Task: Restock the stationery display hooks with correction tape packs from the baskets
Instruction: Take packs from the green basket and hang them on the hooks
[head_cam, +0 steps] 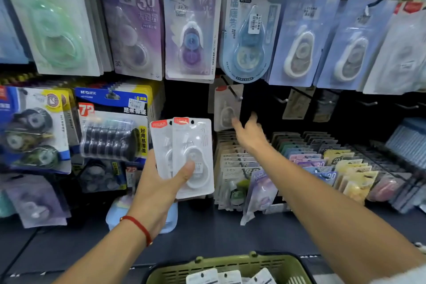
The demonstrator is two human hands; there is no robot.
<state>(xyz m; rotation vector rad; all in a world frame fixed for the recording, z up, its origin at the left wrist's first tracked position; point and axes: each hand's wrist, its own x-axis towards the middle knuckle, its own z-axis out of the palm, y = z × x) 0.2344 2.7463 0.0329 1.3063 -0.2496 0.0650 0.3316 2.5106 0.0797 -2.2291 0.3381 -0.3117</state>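
I'm facing a dark display wall packed with hanging stationery. Far left, green packs (57, 23) hang above a blue multi-pack (32, 129) and a six-roll black tape pack (113, 129). Moving right, my left hand (159, 191), a red string (138, 228) on its wrist, is clamped on two white correction tape packs (191, 157), thumb pressed across the front one, held upright before the wall. Above them hang a purple pack (136, 25) and a BoBo pack (191, 27).

Right of centre, my right hand (249, 131) reaches far in, fingers spread and loose, gripping nothing, just beside a single white pack (227, 108) hanging on a hook (235, 94). Below it, rows of coloured packs (306, 163) stand in a tray on the dark surface (207, 237). Further right, bare hooks (368, 104) stick out under blue packs (302, 37).

Nearest me, a green basket (230, 265) holds more white packs (202, 276).
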